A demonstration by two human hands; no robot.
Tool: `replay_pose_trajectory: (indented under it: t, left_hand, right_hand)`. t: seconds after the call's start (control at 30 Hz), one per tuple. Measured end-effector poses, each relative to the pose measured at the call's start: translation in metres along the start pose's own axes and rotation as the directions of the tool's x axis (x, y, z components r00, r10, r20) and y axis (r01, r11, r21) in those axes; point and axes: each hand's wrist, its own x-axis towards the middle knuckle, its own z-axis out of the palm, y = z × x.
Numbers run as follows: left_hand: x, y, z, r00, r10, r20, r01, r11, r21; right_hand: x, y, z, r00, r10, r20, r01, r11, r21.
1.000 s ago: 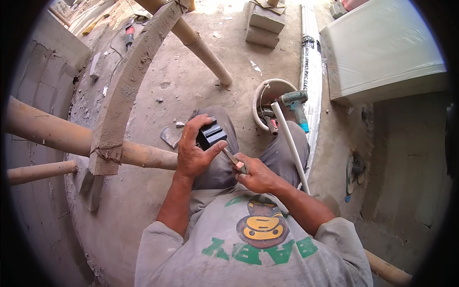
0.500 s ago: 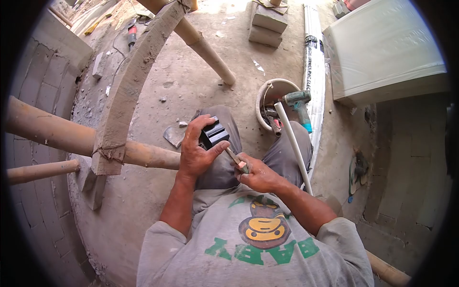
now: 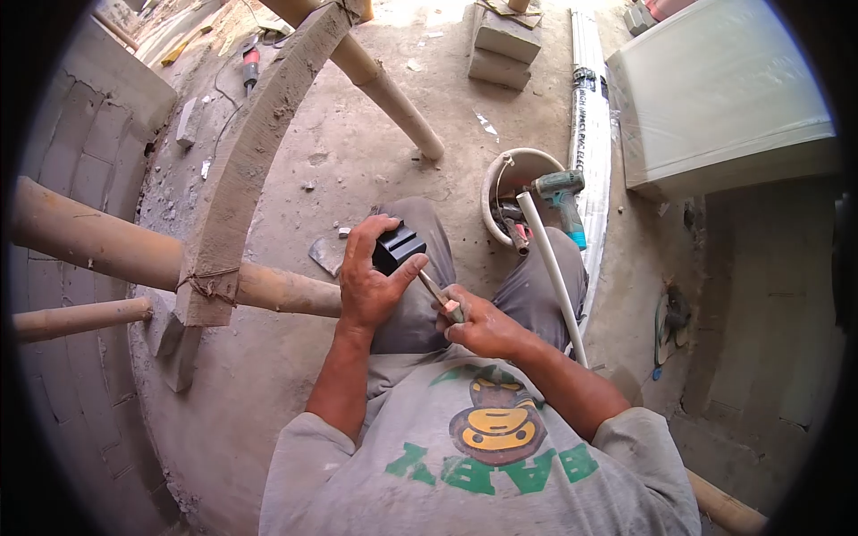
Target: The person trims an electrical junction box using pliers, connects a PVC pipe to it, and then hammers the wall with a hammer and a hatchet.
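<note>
A black box-like part with ridges sits in my left hand, its fingers and thumb wrapped round the edges. My right hand is closed on the handle of a thin tool, whose shaft points up and left to the lower side of the black part. The tool's tip is hidden by the part and my left thumb. Both hands are above my lap. A white pipe leans over my right leg, beside a green and black cordless drill.
A bucket with tools stands beyond my knees. Bamboo poles and a curved wooden board cross the left side. Stacked blocks, long white pipes and a plastic-covered box lie farther off.
The whole view has shifted slightly, so the surroundings appear a little farther right. Both hands keep their holds on the black part and the tool, with hardly any movement between them.
</note>
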Motion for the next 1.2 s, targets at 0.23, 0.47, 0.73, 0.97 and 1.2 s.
replay_pose_trajectory:
  t: [0.23,0.47,0.73,0.97,1.2]
  left_hand:
    - [0.001,0.005,-0.024,0.929,0.216,0.299,-0.244,0.968,0.058]
    - [-0.002,-0.006,-0.026,0.990,0.096,0.108,-0.089,0.994,-0.068]
    - [-0.001,-0.014,-0.014,0.941,-0.326,0.096,0.338,0.865,-0.371]
    - [0.000,-0.020,-0.009,0.877,-0.416,0.243,0.481,0.759,-0.439]
    - [0.005,-0.025,-0.012,0.816,-0.469,0.337,0.551,0.808,-0.209]
  right_hand:
    - [-0.012,-0.022,-0.031,0.871,0.176,0.459,-0.304,0.926,0.223]
    - [-0.008,-0.006,-0.023,0.976,0.118,0.182,-0.152,0.971,0.186]
    - [-0.011,-0.009,-0.011,0.996,-0.090,0.009,0.090,0.985,-0.145]
    - [-0.020,-0.022,-0.019,0.960,-0.237,-0.152,0.104,0.800,-0.591]
    - [-0.021,-0.031,-0.022,0.988,-0.135,-0.073,0.084,0.871,-0.484]
